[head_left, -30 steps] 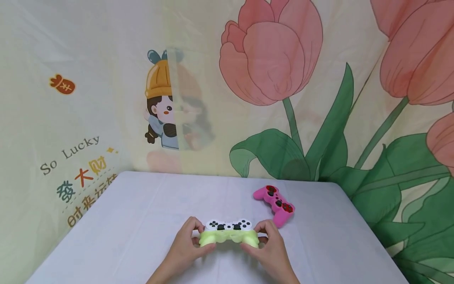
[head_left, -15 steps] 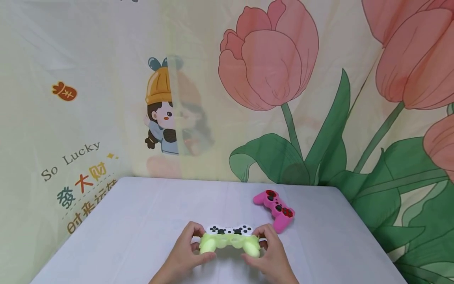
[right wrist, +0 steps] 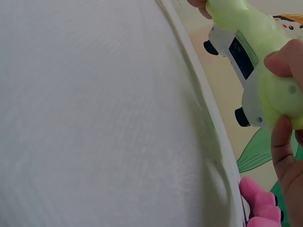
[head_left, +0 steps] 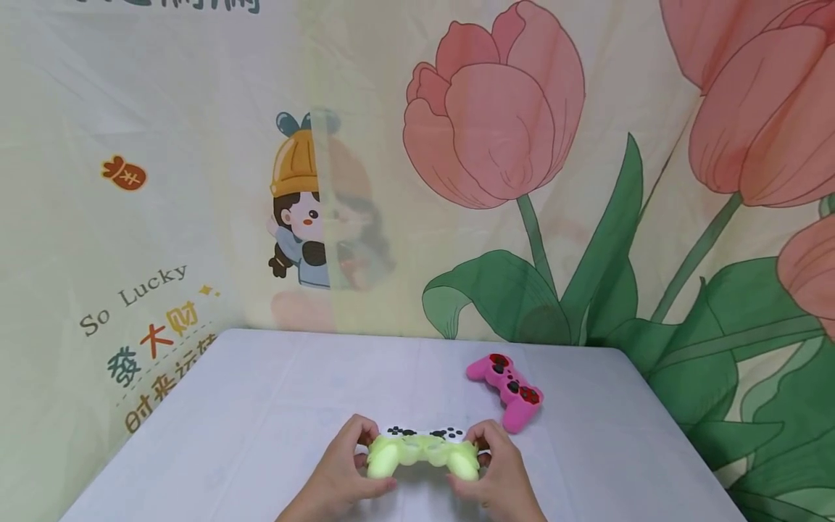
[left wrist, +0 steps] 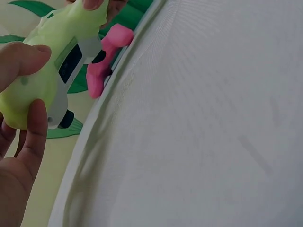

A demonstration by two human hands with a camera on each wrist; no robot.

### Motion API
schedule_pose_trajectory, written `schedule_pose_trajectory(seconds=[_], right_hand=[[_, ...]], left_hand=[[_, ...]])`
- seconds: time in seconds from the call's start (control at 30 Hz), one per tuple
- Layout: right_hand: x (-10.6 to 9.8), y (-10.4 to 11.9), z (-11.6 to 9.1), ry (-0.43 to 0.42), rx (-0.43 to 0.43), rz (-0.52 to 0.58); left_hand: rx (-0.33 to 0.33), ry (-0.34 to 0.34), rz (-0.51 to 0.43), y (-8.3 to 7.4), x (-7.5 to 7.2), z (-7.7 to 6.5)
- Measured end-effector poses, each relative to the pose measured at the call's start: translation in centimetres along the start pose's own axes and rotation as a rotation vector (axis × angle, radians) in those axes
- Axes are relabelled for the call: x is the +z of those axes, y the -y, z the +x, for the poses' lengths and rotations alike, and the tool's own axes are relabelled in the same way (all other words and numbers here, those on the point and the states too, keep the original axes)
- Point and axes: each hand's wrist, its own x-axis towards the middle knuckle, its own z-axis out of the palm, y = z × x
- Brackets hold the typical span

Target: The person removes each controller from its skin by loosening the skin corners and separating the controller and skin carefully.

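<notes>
At far left, a pale fabric backdrop carries a printed red pouch (head_left: 124,174) and, lower down, the words "So Lucky" (head_left: 153,293) above Chinese characters. Next along is a cartoon figure (head_left: 301,210) in a yellow hat, its right half veiled by a sheer overlap of cloth. Below it spreads a table (head_left: 293,391) with a white cover.

Near the table's front, the left hand (head_left: 339,467) grips one end of a white game controller (head_left: 422,433), its thumb pressing on the pale green controller sleeve (head_left: 424,448) fitted over the handles. The controller is held above the table, between both hands, handles toward the person; the sleeve leaves the directional pad, four round buttons and part of the black sticks showing. The right hand (head_left: 502,467) grips the other end in the same way, thumb on the sleeve.

Just beyond the right hand, apart from it, a pink game controller (head_left: 510,393) with red button areas and black sticks lies slanted on the table. Behind, large pink tulips (head_left: 502,130) with green leaves fill the backdrop's right side.
</notes>
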Motion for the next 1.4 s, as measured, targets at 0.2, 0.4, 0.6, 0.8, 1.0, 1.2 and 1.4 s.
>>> schedule_pose_trajectory(seconds=[0.2,0.4,0.6,0.8,1.0,1.2,1.4], right_hand=[[0.2,-0.3,-0.3,0.059,0.018,0.015],[0.1,-0.8,-0.3,0.052,-0.008,-0.045],[0.5,-0.7,-0.2,0.02,-0.04,-0.083],[0.7,-0.6,0.0,-0.018,-0.072,-0.12],[0.2,-0.5,-0.2,-0.08,-0.095,-0.176],[0.5,-0.7,0.0,-0.105,-0.122,-0.169],[0.8,-1.1,0.1,-0.03,-0.105,-0.164]], left_hand=[[-0.063,0.033,0.071,0.3,0.0,-0.3],[-0.086,0.038,0.072,0.5,0.3,-0.1],[-0.091,0.047,0.12,0.6,-0.1,0.0],[-0.078,0.047,0.168,0.4,-0.1,0.2],[-0.055,0.06,0.178,0.1,0.6,0.7],[-0.063,0.01,0.191,0.2,0.8,0.6],[-0.088,-0.03,0.155,0.6,0.4,0.3]])
